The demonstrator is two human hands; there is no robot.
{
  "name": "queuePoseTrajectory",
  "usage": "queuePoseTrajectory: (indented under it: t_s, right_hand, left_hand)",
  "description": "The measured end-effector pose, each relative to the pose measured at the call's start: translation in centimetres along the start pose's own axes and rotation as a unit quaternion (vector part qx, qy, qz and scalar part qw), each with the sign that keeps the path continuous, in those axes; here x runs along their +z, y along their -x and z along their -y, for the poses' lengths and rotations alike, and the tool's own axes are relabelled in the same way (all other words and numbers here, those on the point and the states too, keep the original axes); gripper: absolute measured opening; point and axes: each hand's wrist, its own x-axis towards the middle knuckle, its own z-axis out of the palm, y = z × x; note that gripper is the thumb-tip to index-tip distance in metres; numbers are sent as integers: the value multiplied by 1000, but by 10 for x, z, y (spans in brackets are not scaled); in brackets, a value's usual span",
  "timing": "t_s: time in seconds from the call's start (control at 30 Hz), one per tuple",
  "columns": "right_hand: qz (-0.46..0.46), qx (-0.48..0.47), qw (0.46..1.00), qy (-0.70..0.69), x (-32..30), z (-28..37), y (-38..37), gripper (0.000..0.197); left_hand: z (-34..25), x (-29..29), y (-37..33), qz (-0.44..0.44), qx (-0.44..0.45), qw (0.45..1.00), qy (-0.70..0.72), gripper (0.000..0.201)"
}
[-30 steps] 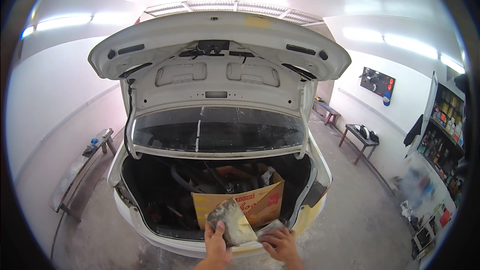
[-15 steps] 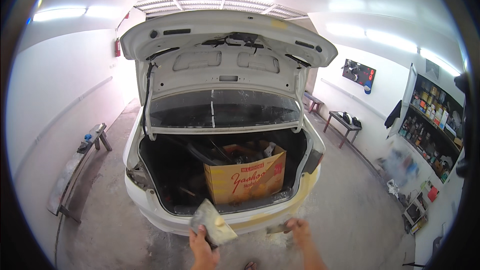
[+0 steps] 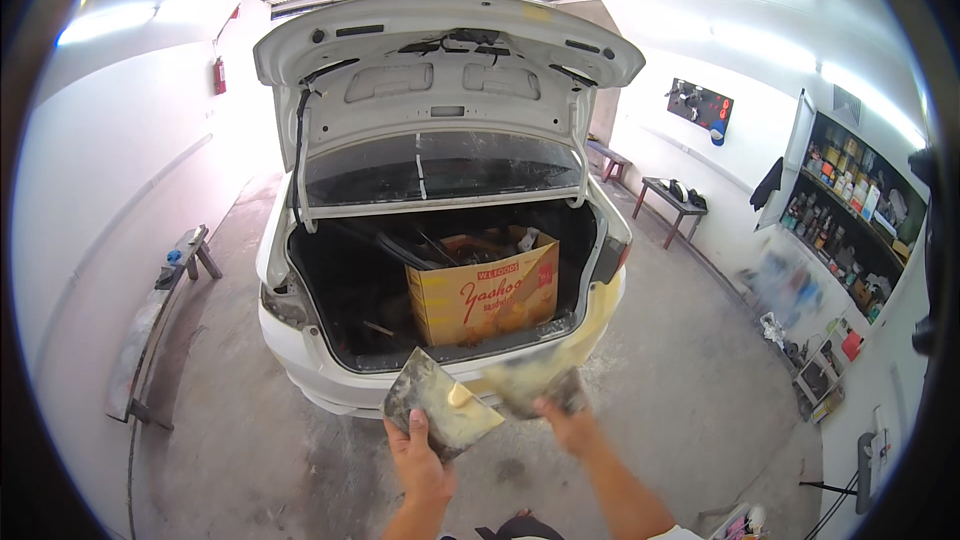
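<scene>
Trunk floor [image 3: 345, 335]'s got a yellow-brown cardboard box [image 3: 485, 302] sitting on it, right side. Left bench [image 3: 150, 335] has a small blue thing [image 3: 174, 256] toward its far end. Right wall: 2 shelves [image 3: 858, 217] crammed with cans and bottles [image 3: 845, 185].

The board [image 3: 437, 408] is mottled grey and pale yellow, the car [image 3: 385, 115] white, the carton [image 3: 482, 298] tan-yellow.

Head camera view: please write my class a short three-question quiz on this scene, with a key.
1. Which hand holds the flat plate with the yellow dab on it?
2. True or false: the cardboard box stands inside the trunk.
3. The trunk lid is: A) shut, B) raised, C) lying on the floor.

Key: 1. The left hand. 2. True. 3. B.
</scene>
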Motion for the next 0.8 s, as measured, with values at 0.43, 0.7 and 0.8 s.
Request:
queuePoseTrajectory:
  t_s: [0.43, 0.7, 0.8]
  right_hand:
    - [191, -464, 765, 404, -98, 18, 12, 60]
    - [-42, -10, 986, -163, -188, -68, 57, 54]
    - [95, -232, 966, -64, -198, -87, 76, 65]
  left_hand:
    - [71, 54, 55, 179, 348, 758, -522, 38]
    - [143, 62, 78, -11, 122, 946, -300, 42]
    - [205, 53, 101, -60, -59, 983, -163, 39]
